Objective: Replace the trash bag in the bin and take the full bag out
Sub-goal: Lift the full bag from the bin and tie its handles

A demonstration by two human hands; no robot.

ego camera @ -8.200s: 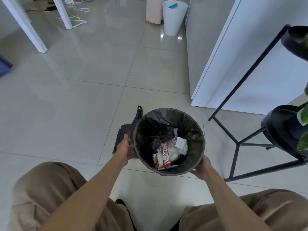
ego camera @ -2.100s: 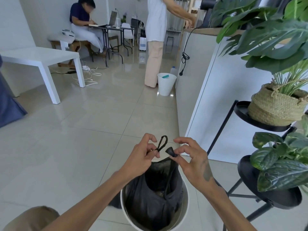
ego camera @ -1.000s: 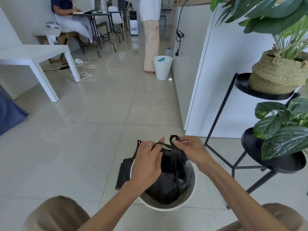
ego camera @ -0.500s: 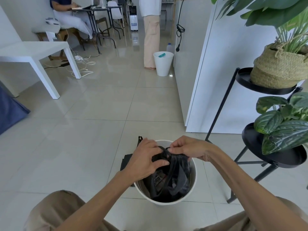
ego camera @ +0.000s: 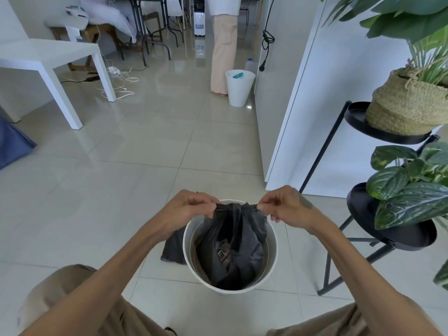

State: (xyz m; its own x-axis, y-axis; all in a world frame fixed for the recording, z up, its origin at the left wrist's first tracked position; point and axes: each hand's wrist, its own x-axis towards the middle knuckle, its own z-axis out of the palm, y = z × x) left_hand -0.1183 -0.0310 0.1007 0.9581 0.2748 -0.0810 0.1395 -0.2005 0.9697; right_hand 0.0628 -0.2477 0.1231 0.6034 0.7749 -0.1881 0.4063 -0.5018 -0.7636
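A white round bin (ego camera: 271,241) stands on the tiled floor between my knees. Inside it sits the full black trash bag (ego camera: 232,248), its top gathered into a knot above the rim. My left hand (ego camera: 191,206) pinches one black handle strand at the knot's left. The other strand is pinched by my right hand (ego camera: 283,207) on the right, and the two strands are stretched taut between them. A second black bag (ego camera: 173,247) lies flat on the floor just left of the bin, partly hidden by my left forearm.
A black metal plant stand (ego camera: 378,221) with potted plants is close on the right. A white cabinet wall (ego camera: 315,98) rises behind the bin. Farther off are a second white bin (ego camera: 238,89), a standing person's legs (ego camera: 223,52), a white table (ego camera: 48,61) and floor cables (ego camera: 118,81).
Since half a second ago my hands have moved apart, drawing the two handle strands sideways and tight. Before that they were bunched together over the bag's top.
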